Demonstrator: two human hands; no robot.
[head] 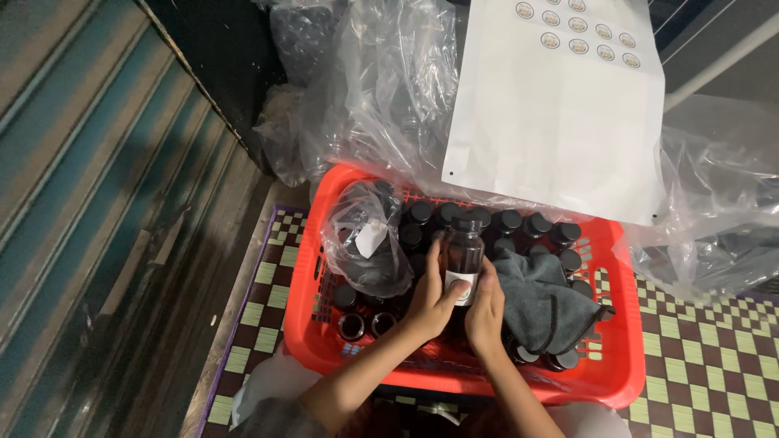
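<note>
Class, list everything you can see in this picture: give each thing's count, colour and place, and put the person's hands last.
Basket: one, red plastic, centre, on the mat.
Held bottle: one, dark with black cap and round white sticker, over the basket.
Other bottles: many, dark with black caps, standing in the basket; exact count unclear.
Cloth: one, grey, in the basket's right side.
Small plastic bag: one, clear, in the basket's left side.
Sticker sheet: one, white with round stickers, above the basket.
Plastic bags: several, clear, behind and right of the basket.
Mat: one, green and brown check, underneath.
Left hand: on the held bottle.
Right hand: on the held bottle.
</note>
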